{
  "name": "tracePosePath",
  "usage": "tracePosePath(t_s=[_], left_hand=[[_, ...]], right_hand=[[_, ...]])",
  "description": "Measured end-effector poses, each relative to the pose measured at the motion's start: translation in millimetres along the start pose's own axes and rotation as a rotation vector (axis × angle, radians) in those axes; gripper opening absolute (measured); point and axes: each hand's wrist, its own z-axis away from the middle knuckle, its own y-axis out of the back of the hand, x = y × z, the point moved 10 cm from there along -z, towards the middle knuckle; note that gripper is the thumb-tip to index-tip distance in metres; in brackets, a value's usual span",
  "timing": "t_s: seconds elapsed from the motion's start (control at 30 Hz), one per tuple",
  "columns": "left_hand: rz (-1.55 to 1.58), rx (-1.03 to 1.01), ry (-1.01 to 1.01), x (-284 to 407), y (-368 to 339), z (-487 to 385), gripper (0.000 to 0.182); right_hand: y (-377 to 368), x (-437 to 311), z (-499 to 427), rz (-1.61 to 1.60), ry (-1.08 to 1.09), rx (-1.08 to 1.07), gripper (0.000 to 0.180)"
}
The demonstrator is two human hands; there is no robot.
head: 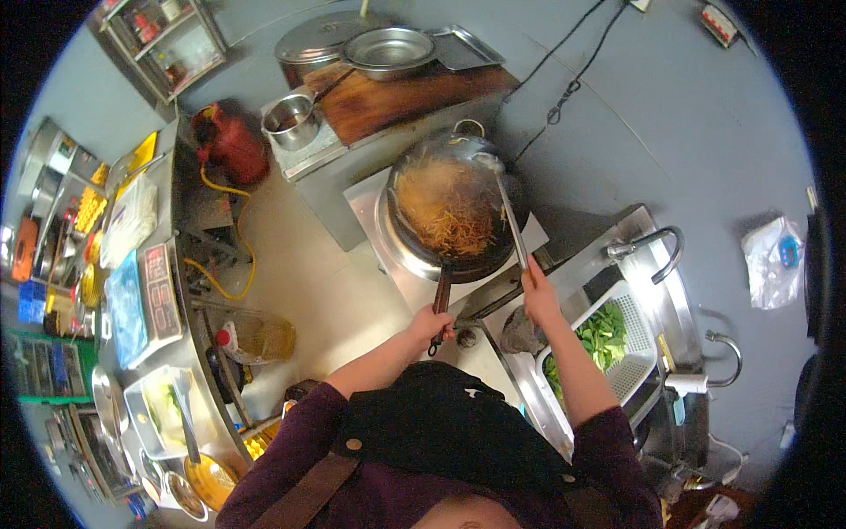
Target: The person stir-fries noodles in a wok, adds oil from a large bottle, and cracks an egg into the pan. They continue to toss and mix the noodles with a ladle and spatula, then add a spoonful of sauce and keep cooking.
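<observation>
A dark wok point(398, 225) sits tilted over a round steel burner ring point(382, 228). Inside it are brown noodle-like strands point(456, 228), with haze over part of them. My left hand point(428, 327) grips the wok's wooden handle point(443, 294). In my right hand point(538, 297) is a long-handled metal ladle point(512, 211), its head at the wok's far right inner side. A ring handle point(469, 125) stands up from the wok's far rim.
A steel pot point(291, 123) and a wooden board point(410, 99) bearing a steel basin point(388, 49) lie beyond the burner. At right, a white basket point(638, 360) holds leafy greens point(605, 334) in the sink. Left are a red gas cylinder point(234, 145), yellow hose point(250, 244) and crowded counter point(175, 357).
</observation>
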Motion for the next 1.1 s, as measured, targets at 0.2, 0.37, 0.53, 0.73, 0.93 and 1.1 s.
tracePosePath(t_s=[0.2,0.37,0.53,0.73,0.93,1.1], left_hand=[[-0.068,0.062,0.02,4.5,7.3,0.8,0.017],[-0.022,0.044,-0.007,0.1,8.9,1.7,0.018],[-0.025,0.064,0.006,-0.7,10.3,2.0,0.017],[0.007,0.036,0.039,-1.3,8.8,1.8,0.021],[0.005,-0.011,0.039,-6.4,7.2,-4.4,0.024],[0.003,0.001,-0.011,2.9,3.8,3.3,0.021]], right_hand=[[-38.9,-60.6,-13.2,-0.363,-0.228,-0.391,0.047],[-3.5,-62.7,20.7,-0.024,-0.039,-0.443,0.052],[53.9,-48.8,93.9,0.641,0.383,-0.145,0.057],[78.1,-24.7,139.7,0.534,0.296,-0.131,0.057],[29.5,-20.3,50.6,0.011,0.092,-0.021,0.052],[-30.4,-45.3,-7.6,-0.464,-0.153,-0.082,0.052]])
